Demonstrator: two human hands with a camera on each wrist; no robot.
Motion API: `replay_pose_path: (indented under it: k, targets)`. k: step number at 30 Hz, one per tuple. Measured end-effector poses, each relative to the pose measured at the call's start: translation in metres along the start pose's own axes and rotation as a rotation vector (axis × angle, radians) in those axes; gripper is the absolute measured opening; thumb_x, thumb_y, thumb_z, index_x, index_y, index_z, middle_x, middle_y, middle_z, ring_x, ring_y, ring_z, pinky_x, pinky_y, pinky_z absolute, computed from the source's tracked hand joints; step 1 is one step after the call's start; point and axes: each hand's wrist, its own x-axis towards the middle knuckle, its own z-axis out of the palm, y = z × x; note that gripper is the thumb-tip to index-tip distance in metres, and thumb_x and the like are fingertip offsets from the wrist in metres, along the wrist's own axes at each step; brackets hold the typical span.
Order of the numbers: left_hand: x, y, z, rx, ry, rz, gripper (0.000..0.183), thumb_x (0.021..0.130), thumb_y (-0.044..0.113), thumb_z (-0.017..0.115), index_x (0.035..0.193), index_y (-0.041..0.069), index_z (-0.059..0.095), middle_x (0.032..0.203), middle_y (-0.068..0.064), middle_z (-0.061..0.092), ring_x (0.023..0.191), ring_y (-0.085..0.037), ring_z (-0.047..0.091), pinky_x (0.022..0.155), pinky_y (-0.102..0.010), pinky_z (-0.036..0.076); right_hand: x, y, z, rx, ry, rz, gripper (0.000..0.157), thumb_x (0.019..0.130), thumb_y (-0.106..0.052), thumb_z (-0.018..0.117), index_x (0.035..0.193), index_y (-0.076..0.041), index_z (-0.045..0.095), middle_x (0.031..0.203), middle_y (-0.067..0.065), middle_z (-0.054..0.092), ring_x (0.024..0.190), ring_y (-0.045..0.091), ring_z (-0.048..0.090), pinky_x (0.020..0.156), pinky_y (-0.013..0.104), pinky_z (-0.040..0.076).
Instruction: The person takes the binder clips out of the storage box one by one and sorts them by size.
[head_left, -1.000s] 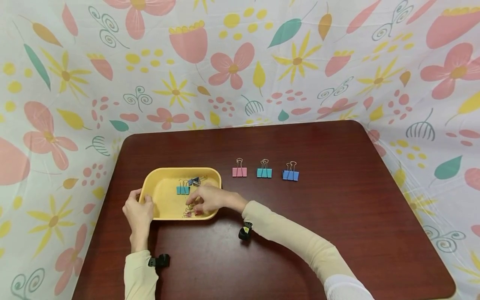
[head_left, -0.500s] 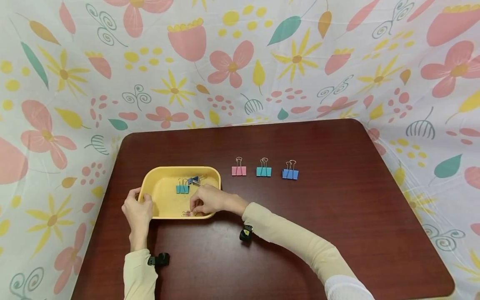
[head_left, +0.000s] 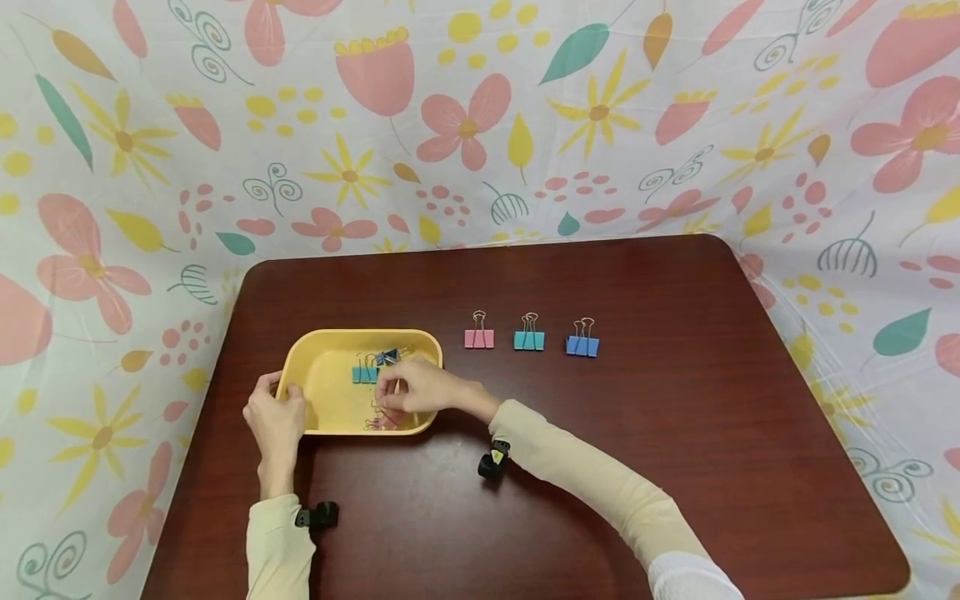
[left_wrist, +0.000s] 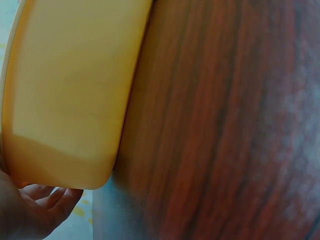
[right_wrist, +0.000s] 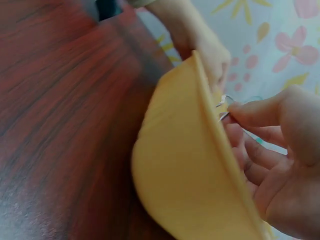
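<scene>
My left hand [head_left: 276, 423] grips the left end of a yellow plastic tray [head_left: 318, 430], thumb inside the rim and fingers outside. My right hand [head_left: 420, 387] reaches over the tray's right part and pinches a binder clip by its wire handle [right_wrist: 224, 101]. Below those fingertips in the head view, pink binder clips [head_left: 388, 418] overlap near the front wall. Further back in the tray lie a teal binder clip [head_left: 365, 375] and a dark blue binder clip [head_left: 387, 357], partly beside my right hand. The tray wall hides most of the pinched clip in the right wrist view.
On the brown table [head_left: 675, 400], right of the tray, a pink clip [head_left: 479, 339], a teal clip [head_left: 529, 340] and a blue clip [head_left: 582, 346] lie in a row, handles pointing back. A flowered curtain [head_left: 465, 192] hangs behind the table.
My right hand dipped to the pink clips at the tray's front wall, its fingers closing there, and has since risen slightly with a clip handle pinched. My left hand stays on the tray.
</scene>
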Motion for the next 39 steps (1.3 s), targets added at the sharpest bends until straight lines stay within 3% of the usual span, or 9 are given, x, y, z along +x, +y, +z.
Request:
replay_pose_path:
  k: [9, 14, 20, 27, 34, 39]
  targets:
    - [-0.004, 0.0, -0.003, -0.011, -0.018, -0.025, 0.035, 0.094, 0.011, 0.053, 0.124, -0.004, 0.065, 0.117, -0.033, 0.066, 0.114, -0.051, 0.053, 0.099, -0.059, 0.042, -0.013, -0.01, -0.032, 0.172, 0.232, 0.098, 0.006, 0.092, -0.01, 0.068, 0.094, -0.007, 0.072, 0.084, 0.002, 0.075, 0.069, 0.01, 0.065, 0.065, 0.019, 0.052]
    - [-0.004, -0.001, -0.003, -0.014, -0.006, -0.015, 0.035, 0.093, 0.011, 0.054, 0.123, -0.005, 0.066, 0.116, -0.033, 0.066, 0.113, -0.052, 0.054, 0.1, -0.06, 0.041, -0.023, -0.008, -0.049, 0.247, 0.321, 0.141, 0.007, 0.092, -0.009, 0.067, 0.094, -0.007, 0.072, 0.079, 0.003, 0.072, 0.063, 0.014, 0.064, 0.058, 0.021, 0.048]
    - [-0.004, 0.0, -0.003, -0.007, -0.008, -0.019, 0.036, 0.093, 0.012, 0.053, 0.123, -0.005, 0.065, 0.117, -0.034, 0.065, 0.115, -0.053, 0.052, 0.103, -0.06, 0.038, -0.04, 0.0, -0.06, 0.342, 0.41, 0.19, 0.007, 0.092, -0.009, 0.067, 0.094, -0.006, 0.072, 0.074, 0.008, 0.069, 0.063, 0.032, 0.064, 0.055, 0.024, 0.05]
    - [-0.002, 0.002, -0.003, -0.016, -0.003, -0.009, 0.036, 0.092, 0.011, 0.054, 0.122, -0.005, 0.066, 0.116, -0.033, 0.066, 0.112, -0.053, 0.054, 0.1, -0.06, 0.04, -0.062, 0.011, -0.064, 0.337, 0.488, 0.259, 0.006, 0.091, -0.008, 0.068, 0.093, -0.007, 0.073, 0.077, 0.009, 0.07, 0.06, 0.022, 0.062, 0.054, 0.023, 0.047]
    - [-0.001, 0.001, -0.002, -0.02, 0.002, -0.011, 0.035, 0.093, 0.012, 0.055, 0.122, -0.004, 0.067, 0.115, -0.032, 0.067, 0.111, -0.052, 0.055, 0.098, -0.059, 0.042, -0.085, 0.025, -0.056, 0.333, 0.503, 0.337, 0.007, 0.094, -0.012, 0.067, 0.096, -0.007, 0.071, 0.08, 0.011, 0.069, 0.066, 0.04, 0.065, 0.056, 0.024, 0.047]
    - [-0.001, 0.002, -0.002, -0.019, -0.005, -0.016, 0.035, 0.093, 0.012, 0.055, 0.122, -0.004, 0.066, 0.115, -0.032, 0.067, 0.11, -0.05, 0.055, 0.097, -0.058, 0.043, -0.097, 0.04, -0.044, 0.342, 0.496, 0.363, 0.008, 0.095, -0.01, 0.066, 0.095, -0.003, 0.068, 0.08, 0.012, 0.069, 0.064, 0.036, 0.064, 0.055, 0.024, 0.048]
